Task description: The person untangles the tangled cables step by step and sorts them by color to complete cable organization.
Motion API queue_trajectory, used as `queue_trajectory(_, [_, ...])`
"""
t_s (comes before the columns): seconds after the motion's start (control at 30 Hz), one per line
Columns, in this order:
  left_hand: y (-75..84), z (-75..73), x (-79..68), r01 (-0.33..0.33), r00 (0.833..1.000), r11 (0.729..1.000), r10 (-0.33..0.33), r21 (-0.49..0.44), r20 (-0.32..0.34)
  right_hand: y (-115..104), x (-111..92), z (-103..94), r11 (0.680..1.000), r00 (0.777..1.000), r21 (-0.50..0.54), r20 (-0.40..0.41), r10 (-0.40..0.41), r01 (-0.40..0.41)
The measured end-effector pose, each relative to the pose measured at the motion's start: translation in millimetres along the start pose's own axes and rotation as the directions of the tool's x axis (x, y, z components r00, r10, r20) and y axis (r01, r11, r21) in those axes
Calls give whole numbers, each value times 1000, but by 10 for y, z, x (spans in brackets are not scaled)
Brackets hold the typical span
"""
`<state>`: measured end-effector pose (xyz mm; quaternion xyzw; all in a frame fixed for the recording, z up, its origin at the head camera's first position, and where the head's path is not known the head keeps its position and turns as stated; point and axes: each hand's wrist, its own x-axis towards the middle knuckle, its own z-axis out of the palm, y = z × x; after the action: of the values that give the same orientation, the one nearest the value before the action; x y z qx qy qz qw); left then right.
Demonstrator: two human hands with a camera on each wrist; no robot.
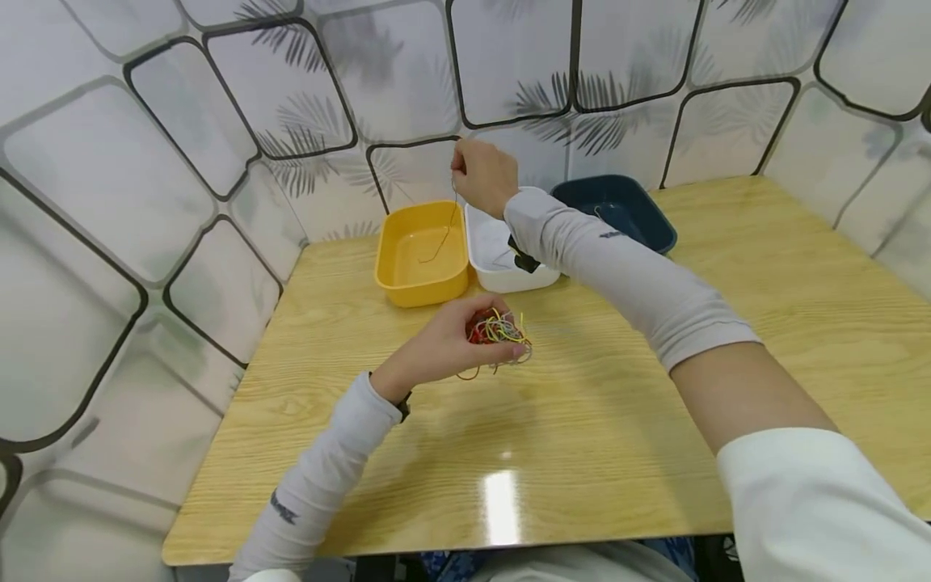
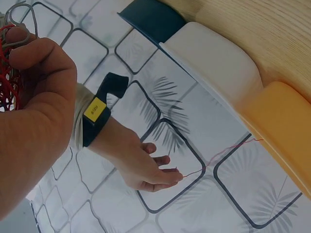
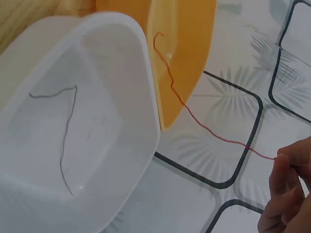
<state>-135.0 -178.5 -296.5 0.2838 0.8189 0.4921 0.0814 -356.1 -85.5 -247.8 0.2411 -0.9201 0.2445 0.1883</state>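
My left hand (image 1: 445, 346) grips a tangled bundle of thin wires (image 1: 500, 330), red, yellow and grey, over the table in front of the bins. Raised above the bins, my right hand (image 1: 486, 174) pinches one end of a single red wire (image 3: 187, 108). That wire dangles, its loose hooked end over the yellow bin (image 1: 429, 297). Beside it the white bin (image 1: 512, 283) has a bent grey wire (image 3: 66, 128) lying on its bottom. The dark blue bin (image 1: 650, 212) stands at the right of the row, partly behind my right forearm, with a thin strand inside.
The wooden table (image 1: 604, 453) carries the three bins in a row near its back edge. A patterned wall (image 1: 407, 73) rises right behind them and along the left side.
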Motion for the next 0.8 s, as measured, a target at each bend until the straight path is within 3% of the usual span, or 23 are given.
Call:
queue_trajectory(0.2, [6,-19,12,-8,1000,1000,8,11,-13,-38,-92,119,997,992,43,107,-63,58])
queue_trajectory(0.53, [-13,28,26,-31,1000,999,31,35,2,52,-133,303,1000,955,-20,298,-10,17])
queue_trajectory(0.67, [-31,9,25,-29,1000,999,29,47,-4,116,-115,398,1000,944,-8,328,-21,25])
queue_trajectory(0.8, [-39,-24,31,-19,1000,998,19,55,-5,131,-54,386,999,948,-19,315,-42,50])
